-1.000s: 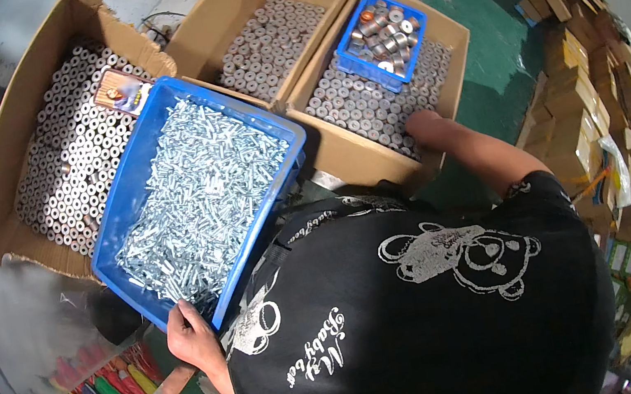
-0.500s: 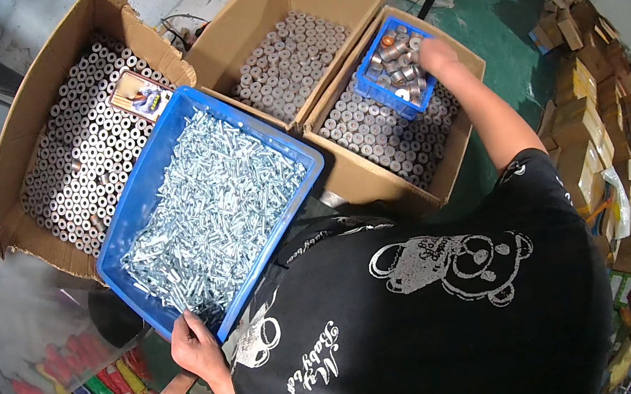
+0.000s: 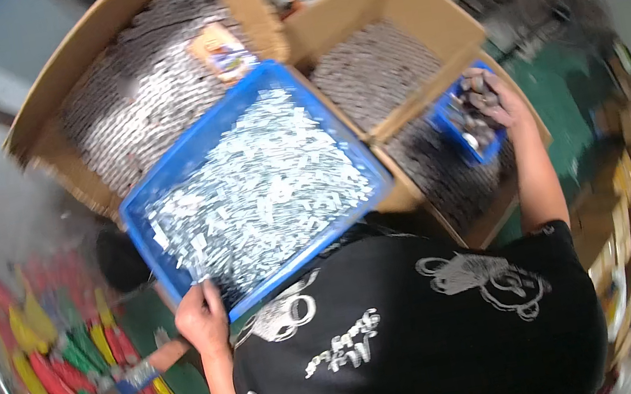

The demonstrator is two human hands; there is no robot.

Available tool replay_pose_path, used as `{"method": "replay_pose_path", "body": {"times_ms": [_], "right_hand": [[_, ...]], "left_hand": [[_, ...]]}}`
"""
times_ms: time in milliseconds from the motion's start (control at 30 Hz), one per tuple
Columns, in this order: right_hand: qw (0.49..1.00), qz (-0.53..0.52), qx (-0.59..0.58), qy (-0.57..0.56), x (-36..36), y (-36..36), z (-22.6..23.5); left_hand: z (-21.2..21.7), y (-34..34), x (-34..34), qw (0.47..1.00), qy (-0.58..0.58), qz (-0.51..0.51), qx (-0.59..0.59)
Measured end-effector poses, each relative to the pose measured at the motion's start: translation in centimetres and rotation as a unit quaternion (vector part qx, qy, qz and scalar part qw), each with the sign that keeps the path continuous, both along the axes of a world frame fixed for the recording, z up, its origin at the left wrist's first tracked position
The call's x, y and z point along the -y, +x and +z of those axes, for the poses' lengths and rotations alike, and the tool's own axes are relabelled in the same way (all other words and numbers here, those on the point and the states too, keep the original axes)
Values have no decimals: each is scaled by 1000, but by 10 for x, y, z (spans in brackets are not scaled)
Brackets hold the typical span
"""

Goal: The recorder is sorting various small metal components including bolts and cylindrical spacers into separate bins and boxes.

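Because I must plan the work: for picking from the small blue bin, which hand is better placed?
Probably the right hand: it is at the small blue bin; the left hand is at the large blue tray.

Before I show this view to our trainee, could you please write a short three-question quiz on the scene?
1. Which hand is at the small blue bin?
2. True or false: the large blue tray holds silvery metal pins.
3. Where on the large blue tray is the left hand?
A) At the far corner
B) At the near corner
C) In the middle

Key: 1. The right hand. 2. True. 3. B.
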State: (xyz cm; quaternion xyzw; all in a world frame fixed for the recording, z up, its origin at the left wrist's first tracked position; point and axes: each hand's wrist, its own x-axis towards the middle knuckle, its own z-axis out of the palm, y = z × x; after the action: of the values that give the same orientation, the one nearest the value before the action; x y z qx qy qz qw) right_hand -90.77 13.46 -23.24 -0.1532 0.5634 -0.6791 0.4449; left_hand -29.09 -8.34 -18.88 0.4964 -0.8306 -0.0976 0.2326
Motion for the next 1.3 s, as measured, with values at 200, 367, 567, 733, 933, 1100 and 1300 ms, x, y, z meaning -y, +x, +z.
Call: {"method": "replay_pose_path", "body": {"times_ms": [200, 367, 567, 733, 933, 1100, 1300], "right_hand": [[939, 280, -194, -39, 234, 133, 118], [738, 236, -574, -265, 404, 252, 103], [607, 214, -764, -36, 522, 321, 67], [521, 170, -837, -12, 516, 341, 30], [567, 101, -816, -39, 513, 336, 25], [780, 185, -567, -189, 456, 407, 68], [752, 381, -515, -156, 426, 536, 68]], "left_hand": [[7, -10, 1, 1000, -15, -10, -10], [8, -5, -7, 1000, -18, 2, -7], [9, -5, -1, 998, -23, -12, -63], [9, 1, 2, 997, -8, -3, -76], [11, 7, 3, 994, 0, -54, -90], [3, 9, 1, 992, -4, -43, -120], [8, 3, 1, 992, -27, -52, -111]]}}
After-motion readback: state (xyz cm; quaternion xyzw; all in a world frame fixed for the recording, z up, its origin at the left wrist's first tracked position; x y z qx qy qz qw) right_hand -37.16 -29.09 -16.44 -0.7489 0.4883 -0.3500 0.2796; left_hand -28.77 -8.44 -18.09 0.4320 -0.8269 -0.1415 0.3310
